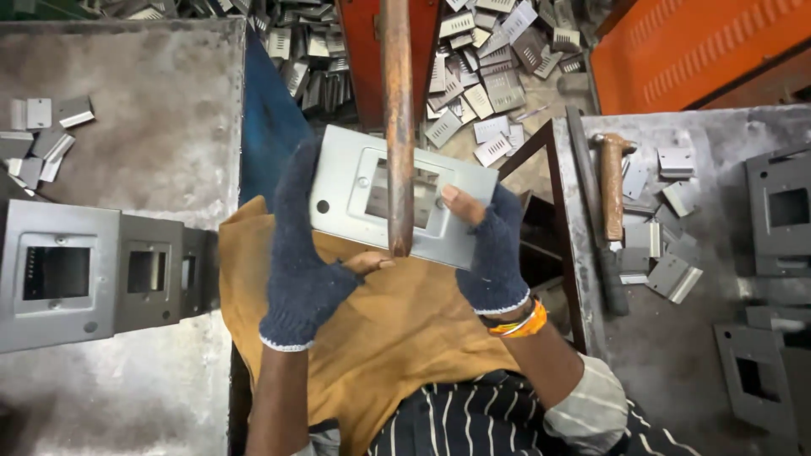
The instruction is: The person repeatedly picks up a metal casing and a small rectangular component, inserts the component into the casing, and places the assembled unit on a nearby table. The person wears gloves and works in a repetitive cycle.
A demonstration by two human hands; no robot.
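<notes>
Item held: one flat grey sheet-metal plate with a rectangular window cut-out (355, 181), tilted, carried at the middle of the view over an ochre cloth (397, 329) spread on the lap. Left hand (300, 253), in a dark blue knitted fingerless glove, was closed on the left edge of that plate, fingers lying up along its face and the bare thumb curled under its lower edge. Right hand (490, 249), gloved alike, with orange bangles at the wrist, gripped the right edge of the plate, bare thumb pressed on its front. A rusty brown upright metal rod (397, 127) crossed in front of the plate, its lower end reaching the plate's bottom rim; whether it touched the plate could not be told. Left of the plate: a row of grey boxed metal housings with windows (93, 274) on a worn grey steel table (152, 110). Right of the plate: a wooden-handled hammer (612, 186), small folded grey metal pieces (672, 274) and further dark grey cut-out plates (781, 211) on a second steel bench (676, 355). Beyond the plate: a loose heap of small slotted grey metal offcuts (490, 76) on the floor.
</notes>
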